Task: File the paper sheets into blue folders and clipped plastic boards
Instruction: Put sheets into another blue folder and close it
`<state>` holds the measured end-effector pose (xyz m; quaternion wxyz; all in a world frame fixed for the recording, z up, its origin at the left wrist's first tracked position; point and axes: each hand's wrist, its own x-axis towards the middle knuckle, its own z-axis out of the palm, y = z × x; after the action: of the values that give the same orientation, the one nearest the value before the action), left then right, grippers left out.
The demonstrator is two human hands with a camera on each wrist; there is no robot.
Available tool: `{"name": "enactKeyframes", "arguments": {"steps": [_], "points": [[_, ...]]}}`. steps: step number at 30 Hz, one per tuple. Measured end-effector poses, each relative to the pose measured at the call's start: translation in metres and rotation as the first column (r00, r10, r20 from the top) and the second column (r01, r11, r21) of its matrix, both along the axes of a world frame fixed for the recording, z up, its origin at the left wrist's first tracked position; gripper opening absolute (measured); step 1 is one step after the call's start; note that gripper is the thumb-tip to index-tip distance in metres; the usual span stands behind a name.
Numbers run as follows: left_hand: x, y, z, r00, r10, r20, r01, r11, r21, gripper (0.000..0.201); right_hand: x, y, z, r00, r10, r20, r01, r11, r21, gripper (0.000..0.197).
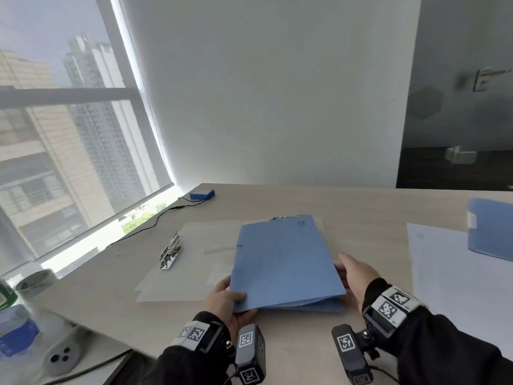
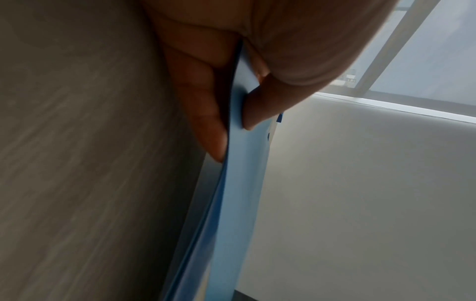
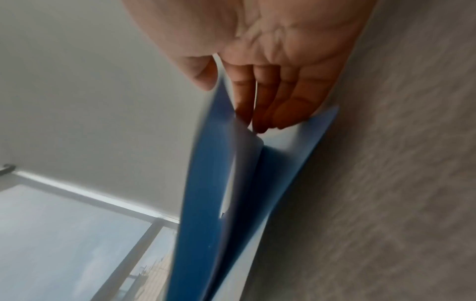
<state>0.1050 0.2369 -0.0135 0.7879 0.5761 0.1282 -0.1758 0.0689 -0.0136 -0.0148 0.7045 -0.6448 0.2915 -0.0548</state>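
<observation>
A blue folder [image 1: 280,259] lies on the wooden table [image 1: 361,207], its near edge lifted slightly. My left hand [image 1: 224,298] pinches its near left corner, thumb on top and fingers underneath; the left wrist view shows that pinch on the folder [image 2: 239,183] by the left hand [image 2: 231,122]. My right hand [image 1: 352,273] holds the right edge. In the right wrist view the folder [image 3: 203,203] gapes, with the right hand [image 3: 231,91] holding the top cover between thumb and fingers. A pale sheet [image 3: 247,140] shows between the leaves. Clear plastic boards [image 1: 177,273] lie under the folder.
A metal clip [image 1: 170,252] sits on the clear boards at the left. White paper sheets [image 1: 444,273] and a second blue folder [image 1: 491,229] lie at the right. A small blue box [image 1: 202,194] with a cable sits at the back. Bottles [image 1: 16,323] and a white controller [image 1: 61,354] stand near left.
</observation>
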Motion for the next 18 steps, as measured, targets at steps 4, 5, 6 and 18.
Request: {"name": "enactKeyframes", "arguments": {"steps": [4, 5, 6, 18], "points": [[-0.008, -0.005, 0.004, 0.998, -0.035, 0.05, 0.039, 0.996, -0.086, 0.057, -0.02, -0.007, 0.006, 0.996, 0.019, 0.083, -0.011, 0.996, -0.085, 0.016], [-0.009, -0.009, 0.006, 0.997, -0.045, 0.066, 0.052, 0.993, -0.109, 0.057, -0.025, -0.009, 0.008, 0.994, 0.019, 0.103, -0.014, 0.999, -0.046, 0.018], [-0.01, -0.014, 0.009, 0.995, -0.056, 0.083, 0.067, 0.989, -0.133, 0.058, -0.031, -0.011, 0.011, 0.993, 0.014, 0.113, -0.013, 1.0, -0.003, 0.018], [-0.038, -0.108, 0.016, 0.92, -0.346, 0.183, 0.353, 0.935, -0.009, 0.048, -0.111, -0.089, 0.026, 0.985, -0.137, 0.107, 0.126, 0.987, 0.104, 0.019]]}}
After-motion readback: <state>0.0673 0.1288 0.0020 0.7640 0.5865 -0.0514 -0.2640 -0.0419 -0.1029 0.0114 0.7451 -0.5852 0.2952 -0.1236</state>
